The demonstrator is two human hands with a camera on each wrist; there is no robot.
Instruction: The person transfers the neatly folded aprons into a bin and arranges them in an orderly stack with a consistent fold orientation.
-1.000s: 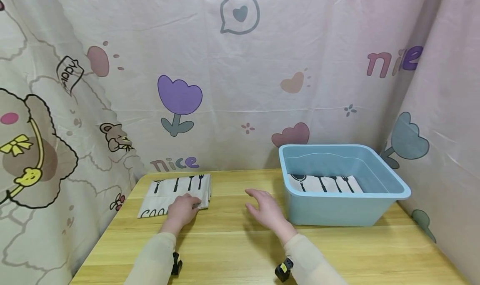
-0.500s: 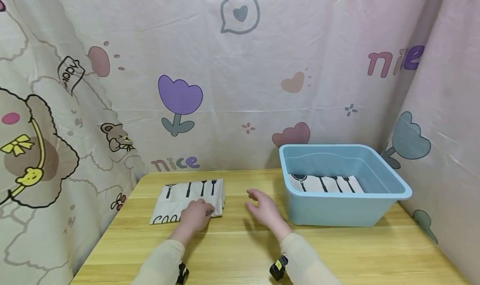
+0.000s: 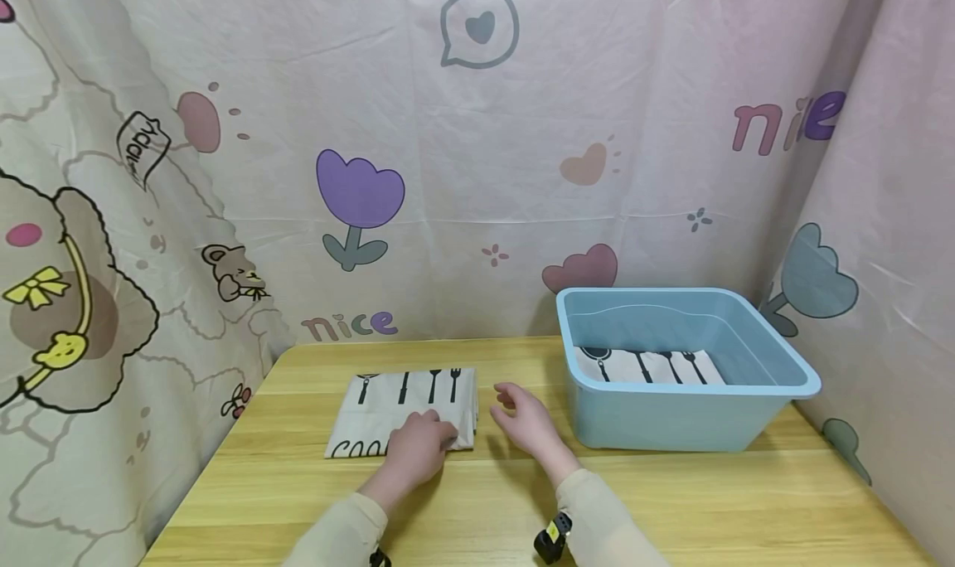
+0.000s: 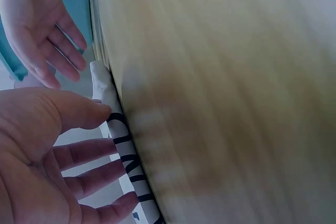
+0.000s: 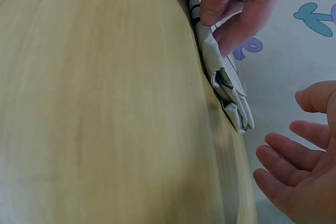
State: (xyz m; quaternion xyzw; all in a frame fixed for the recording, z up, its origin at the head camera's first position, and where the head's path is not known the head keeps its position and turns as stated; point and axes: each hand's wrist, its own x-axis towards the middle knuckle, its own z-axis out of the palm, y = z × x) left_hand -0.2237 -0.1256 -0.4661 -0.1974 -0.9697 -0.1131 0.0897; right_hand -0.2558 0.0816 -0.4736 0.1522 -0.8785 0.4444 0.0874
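Observation:
A folded white cloth with black cutlery prints and lettering lies flat on the wooden table, left of centre. My left hand rests on its front right part, fingertips and thumb pressing on the fabric. In the left wrist view, those fingers are spread and fairly straight, with the thumb at the lettered fold. The layered end of the cloth shows in the right wrist view. My right hand hovers just right of the cloth, fingers relaxed and holding nothing; its palm also appears in the left wrist view.
On the right of the table stands a light blue plastic bin. Inside it lies another white cloth with similar cutlery prints. Printed curtains hang behind the table and along both sides.
The folded cloth has slid right and toward me under my left hand, from the left side to near my right hand. My right hand has barely moved.

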